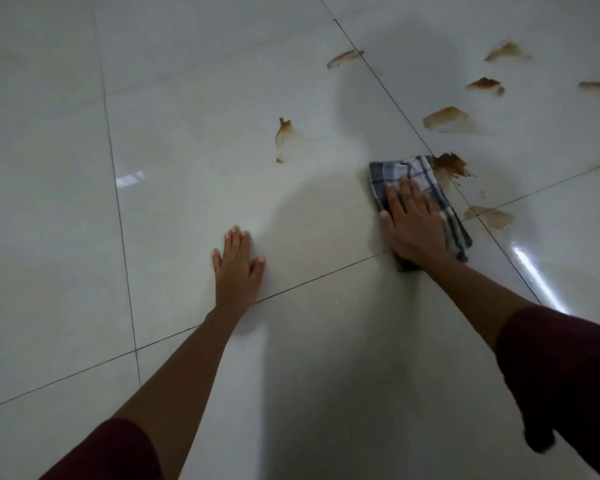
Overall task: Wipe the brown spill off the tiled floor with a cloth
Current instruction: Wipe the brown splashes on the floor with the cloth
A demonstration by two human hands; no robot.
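A folded blue-and-white checked cloth [413, 176] lies flat on the glossy white tiled floor [194, 188]. My right hand [413, 225] presses palm-down on it, fingers together. The cloth's far corner touches a dark brown splash [451, 166]. More brown smears spread over the tiles: one left of the cloth [283, 133], one just right of it [492, 216], and several farther off at the upper right [445, 117]. My left hand [238, 268] rests flat on bare tile, holding nothing.
Dark grout lines [122, 237] cross the floor. Light glare shows on the tile at the right [534, 271]. Both of my forearms come out of dark maroon sleeves [561, 375] at the bottom of the view.
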